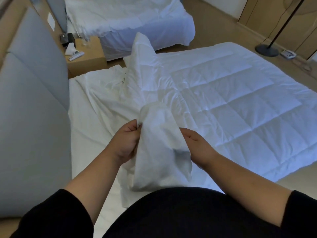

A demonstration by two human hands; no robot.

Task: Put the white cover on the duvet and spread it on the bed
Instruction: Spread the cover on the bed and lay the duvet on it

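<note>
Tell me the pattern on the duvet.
White with stitched square quilting across the duvet, clearest in the head view.

the person wears a black top that fills the bottom centre of the frame as a rounded dark mass. its sleeves are pushed up: the left sleeve [56, 215] bunches at lower left, the right sleeve [301, 210] at lower right. both forearms and hands are bare, with no rings or watch visible.

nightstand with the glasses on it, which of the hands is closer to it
Left. The left hand grips the white cover on the side toward the nightstand; the right hand holds the cover's opposite edge, farther from it.
</note>
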